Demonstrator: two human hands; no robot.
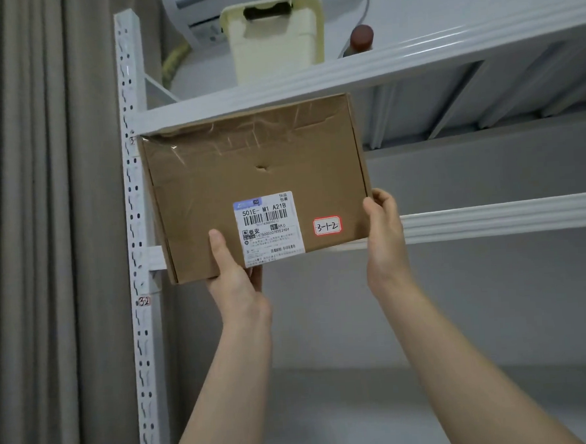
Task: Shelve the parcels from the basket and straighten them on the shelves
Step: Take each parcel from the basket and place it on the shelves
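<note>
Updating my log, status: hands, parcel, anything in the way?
Left grip pinches parcel bottom edge, right grip its right edge. Parcel face-out at shelf left end. Upper beam close above.

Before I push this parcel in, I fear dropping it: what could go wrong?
Left hand and right hand grip the cardboard parcel only at its bottom edge, so it may tip. Its top edge lies at the upper shelf beam and could catch. Its left side sits by the perforated upright and might snag.
</note>
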